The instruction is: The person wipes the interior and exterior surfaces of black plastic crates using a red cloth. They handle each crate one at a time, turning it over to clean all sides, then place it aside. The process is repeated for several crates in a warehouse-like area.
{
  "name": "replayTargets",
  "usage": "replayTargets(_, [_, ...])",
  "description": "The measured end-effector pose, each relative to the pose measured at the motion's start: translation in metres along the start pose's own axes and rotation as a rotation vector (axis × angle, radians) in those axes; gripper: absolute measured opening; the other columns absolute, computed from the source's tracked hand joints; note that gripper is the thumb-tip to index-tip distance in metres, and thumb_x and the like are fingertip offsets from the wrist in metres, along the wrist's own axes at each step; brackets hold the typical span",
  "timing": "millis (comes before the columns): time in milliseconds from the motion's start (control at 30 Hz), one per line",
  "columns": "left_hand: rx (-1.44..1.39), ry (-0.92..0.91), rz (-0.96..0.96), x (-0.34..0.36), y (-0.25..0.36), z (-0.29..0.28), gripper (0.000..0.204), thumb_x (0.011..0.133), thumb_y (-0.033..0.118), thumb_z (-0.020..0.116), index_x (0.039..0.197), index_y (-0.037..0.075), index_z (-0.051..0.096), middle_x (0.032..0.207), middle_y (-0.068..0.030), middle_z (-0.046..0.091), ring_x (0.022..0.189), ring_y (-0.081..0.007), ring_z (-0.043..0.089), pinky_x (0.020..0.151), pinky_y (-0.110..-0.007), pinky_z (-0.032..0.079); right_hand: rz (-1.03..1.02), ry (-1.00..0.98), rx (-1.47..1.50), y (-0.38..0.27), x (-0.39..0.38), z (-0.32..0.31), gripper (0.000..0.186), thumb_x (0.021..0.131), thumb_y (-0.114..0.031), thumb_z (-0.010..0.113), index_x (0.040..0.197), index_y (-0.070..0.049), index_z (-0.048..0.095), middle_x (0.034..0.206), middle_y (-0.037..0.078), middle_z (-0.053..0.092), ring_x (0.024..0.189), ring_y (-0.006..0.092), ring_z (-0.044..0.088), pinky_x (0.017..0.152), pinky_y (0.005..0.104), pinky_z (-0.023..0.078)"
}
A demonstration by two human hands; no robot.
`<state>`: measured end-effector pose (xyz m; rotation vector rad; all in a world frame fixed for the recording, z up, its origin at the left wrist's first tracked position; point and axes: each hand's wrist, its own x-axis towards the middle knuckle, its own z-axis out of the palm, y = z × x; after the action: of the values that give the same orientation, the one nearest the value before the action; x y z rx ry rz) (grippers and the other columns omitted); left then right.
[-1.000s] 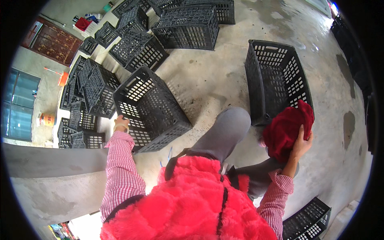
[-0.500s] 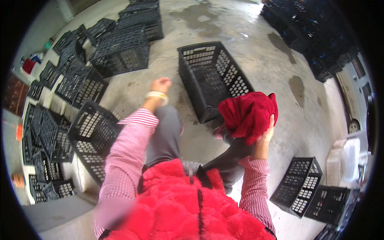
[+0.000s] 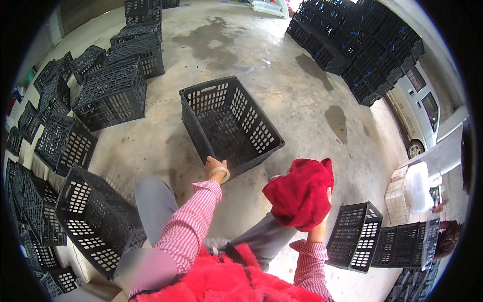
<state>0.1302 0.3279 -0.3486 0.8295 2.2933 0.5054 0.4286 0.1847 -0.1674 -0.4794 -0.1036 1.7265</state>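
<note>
In front of my legs a black plastic crate (image 3: 229,121) stands on the floor, its top open and its slotted walls showing a bare inside. My left hand (image 3: 215,165), with a pale bangle (image 3: 222,173) at the wrist, is at the crate's near left corner, fingers closed over the rim. A bunched dark red cloth (image 3: 300,194) hangs from my right hand (image 3: 327,196), off the crate's near right side. The cloth covers most of the right fingers.
More black crates (image 3: 110,95) line the left side, one crate (image 3: 98,221) close by my left leg. Others (image 3: 352,236) sit at my right, near a white box (image 3: 397,196). Tall crate stacks (image 3: 352,45) and a pale van (image 3: 415,105) stand far right. Wet patches (image 3: 336,123) mark the floor.
My left hand has come down and right onto the crate's near rim from the air beside it. My right hand still holds the red cloth, now lower in view. The whole view has shifted.
</note>
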Motion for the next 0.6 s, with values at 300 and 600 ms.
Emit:
replayTargets(300, [-0.019,-0.052,0.092,0.017,-0.031,-0.015,0.052,0.077,0.007,0.057,0.123,0.005,0.032,0.127,-0.0208,0.044,0.114,-0.0360,0.049,0.094,-0.043,0.043,0.077,0.020,0.018,0.040,0.043,0.004,0.054,0.085,-0.030,0.063,0.126,-0.001,0.044,0.120,0.015,0.054,0.103,0.0264,0.057,0.089,0.0365,0.048])
replayTargets(600, [0.339,-0.311,0.241,0.062,-0.129,-0.128,0.077,0.078,0.012,0.058,0.140,0.003,0.014,0.125,-0.0264,0.048,0.117,-0.0352,0.048,0.099,-0.040,0.037,0.062,-0.052,0.032,0.040,0.033,0.028,0.054,0.085,-0.030,0.063,0.126,-0.001,0.044,0.120,0.014,0.054,0.103,0.0264,0.057,0.090,0.0365,0.048])
